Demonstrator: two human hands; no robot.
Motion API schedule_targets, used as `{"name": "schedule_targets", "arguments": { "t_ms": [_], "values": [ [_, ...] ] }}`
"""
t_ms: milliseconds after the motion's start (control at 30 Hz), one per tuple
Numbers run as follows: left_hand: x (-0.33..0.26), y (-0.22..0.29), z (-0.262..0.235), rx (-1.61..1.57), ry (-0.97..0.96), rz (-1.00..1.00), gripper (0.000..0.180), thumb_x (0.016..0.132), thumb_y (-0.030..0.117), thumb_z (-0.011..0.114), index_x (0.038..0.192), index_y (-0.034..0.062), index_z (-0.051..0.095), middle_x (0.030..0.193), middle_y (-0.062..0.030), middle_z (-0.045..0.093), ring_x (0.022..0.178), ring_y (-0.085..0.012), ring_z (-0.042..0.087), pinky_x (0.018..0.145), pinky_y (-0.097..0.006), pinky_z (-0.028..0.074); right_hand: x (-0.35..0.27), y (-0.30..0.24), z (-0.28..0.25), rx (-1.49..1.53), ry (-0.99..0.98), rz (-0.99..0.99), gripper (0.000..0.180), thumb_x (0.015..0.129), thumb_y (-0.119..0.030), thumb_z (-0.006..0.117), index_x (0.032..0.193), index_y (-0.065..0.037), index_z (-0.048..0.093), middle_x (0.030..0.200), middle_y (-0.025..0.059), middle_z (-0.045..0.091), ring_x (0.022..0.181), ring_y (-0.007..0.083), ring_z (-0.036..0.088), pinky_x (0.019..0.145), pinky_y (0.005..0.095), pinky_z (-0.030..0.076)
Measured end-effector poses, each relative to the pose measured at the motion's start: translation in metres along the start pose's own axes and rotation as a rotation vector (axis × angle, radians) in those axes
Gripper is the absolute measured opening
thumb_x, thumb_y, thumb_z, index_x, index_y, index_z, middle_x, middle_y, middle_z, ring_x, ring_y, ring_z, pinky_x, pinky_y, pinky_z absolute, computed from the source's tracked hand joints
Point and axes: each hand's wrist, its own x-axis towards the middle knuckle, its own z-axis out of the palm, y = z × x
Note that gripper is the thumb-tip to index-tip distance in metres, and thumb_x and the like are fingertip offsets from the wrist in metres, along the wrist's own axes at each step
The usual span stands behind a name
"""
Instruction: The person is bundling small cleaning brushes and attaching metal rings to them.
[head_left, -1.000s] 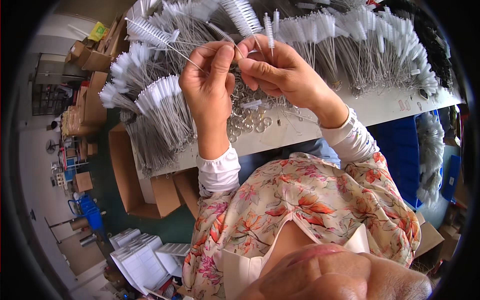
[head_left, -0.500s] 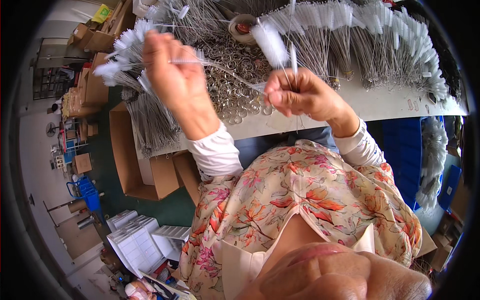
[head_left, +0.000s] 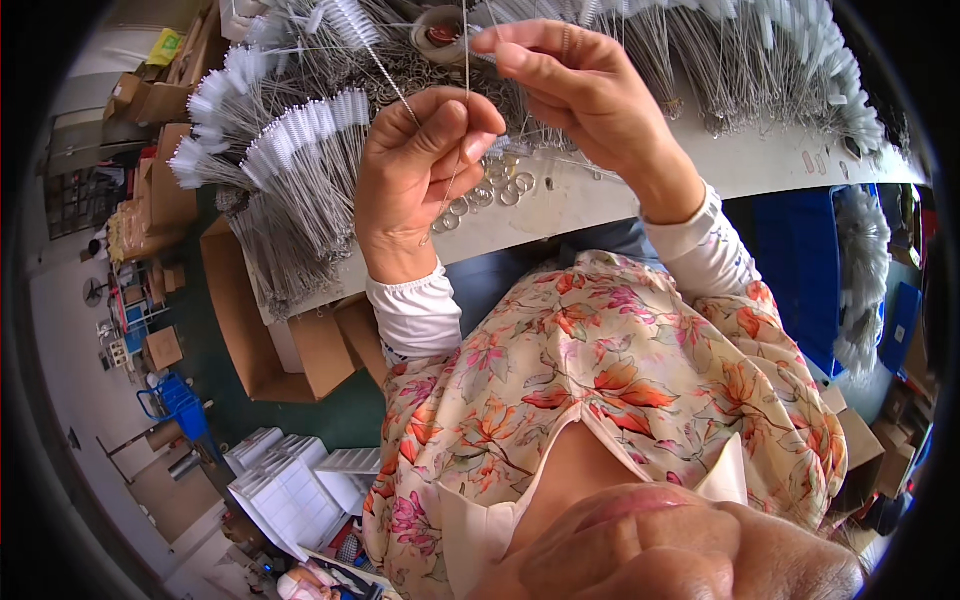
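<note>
My left hand [head_left: 420,170] is closed, thumb against fingers, on thin twisted-wire brush stems. One of these brushes [head_left: 347,24] points up to the left, its white bristles near the top edge. A second wire stem [head_left: 467,70] rises almost straight up from the fingertips; its upper end is out of view. Close to that stem, my right hand [head_left: 590,90] has thumb and forefinger drawn together in a pinch. Whatever lies between them is too small to make out. Metal rings [head_left: 495,188] lie on the table below the hands.
Bundles of white-bristled wire brushes [head_left: 310,140] lie at the left, more brushes [head_left: 740,70] along the right. A roll of tape [head_left: 440,35] sits at the back of the table [head_left: 600,205]. Beside it are an open cardboard box [head_left: 250,330] and a blue bin [head_left: 795,270].
My left hand has come down and right, next to the stems. The right hand has moved up, and the fluffy brush head beside it has left view. A row of brushes now shows at left.
</note>
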Motion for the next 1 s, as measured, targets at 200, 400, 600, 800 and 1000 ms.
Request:
{"name": "schedule_targets", "arguments": {
  "t_ms": [200,400,600,800,1000],
  "values": [
    [-0.001,-0.017,-0.004,-0.164,-0.111,-0.034,0.030,0.094,0.023,0.050,0.092,-0.0061,0.056,0.068,-0.0026,0.049,0.044,0.0013,0.025,0.036,-0.015,0.021,0.004,0.006,0.001,-0.127,-0.153,-0.018,0.024,0.088,-0.021,0.061,0.100,-0.001,0.065,0.070,-0.0045,0.058,0.045,-0.0001,0.033,0.041,0.0163,0.024],
    [-0.010,-0.025,0.003,-0.029,0.038,0.002,0.029,0.092,0.022,0.053,0.096,-0.0053,0.058,0.068,-0.0024,0.052,0.043,0.0003,0.027,0.036,-0.015,0.022,0.004,0.007,-0.003,-0.144,-0.084,-0.047,0.016,0.085,-0.017,0.065,0.090,-0.001,0.066,0.065,-0.0025,0.060,0.053,0.0004,0.047,0.045,0.0152,0.034],
    [-0.023,-0.017,0.017,1.078,0.370,0.317,0.018,0.083,0.011,0.065,0.098,0.0010,0.064,0.072,0.0002,0.060,0.051,-0.0005,0.042,0.044,-0.019,0.032,0.004,0.001,0.006,-0.058,0.120,0.081,0.015,0.083,-0.017,0.067,0.075,-0.006,0.062,0.057,-0.0060,0.051,0.045,0.0005,0.034,0.041,0.0180,0.023],
    [-0.025,-0.028,0.024,1.105,0.463,0.451,0.013,0.086,0.009,0.061,0.095,-0.0004,0.064,0.073,-0.0003,0.060,0.055,-0.0006,0.045,0.047,-0.015,0.030,0.003,0.008,0.005,0.055,0.047,0.082,0.016,0.083,-0.019,0.067,0.077,-0.006,0.063,0.062,-0.0052,0.055,0.046,0.0002,0.036,0.041,0.0170,0.025],
    [-0.026,-0.035,0.019,0.917,0.547,0.364,0.011,0.086,0.010,0.062,0.092,0.0011,0.066,0.069,0.0009,0.060,0.054,-0.0021,0.046,0.049,-0.017,0.035,0.002,0.019,0.007,-0.086,0.078,-0.010,0.015,0.084,-0.019,0.066,0.085,-0.005,0.065,0.068,-0.0040,0.060,0.051,-0.0007,0.040,0.044,0.0155,0.028]
  ]
}}
